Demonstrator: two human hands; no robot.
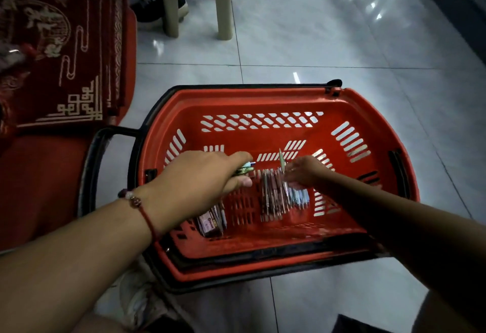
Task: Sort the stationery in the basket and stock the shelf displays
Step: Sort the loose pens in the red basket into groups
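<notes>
A red plastic shopping basket (368, 111) with black handles sits on the tiled floor in front of me. On its slotted bottom lies a heap of pens (278, 196), and a small box (210, 223) rests near its front left corner. My left hand (200, 180) reaches into the basket and grips a small bunch of pens (246, 168) whose tips stick out past my fingers. Over the heap, my right hand (305, 171) pinches one pale green pen (282, 159) held nearly upright.
A red patterned mat (60, 51) lies on the floor to the left. Beige plastic furniture legs (223, 4) and someone's dark shoe (157, 4) stand behind the basket. My white shoe (136, 298) shows at the bottom. A dark shelf base (452, 4) runs along the top right.
</notes>
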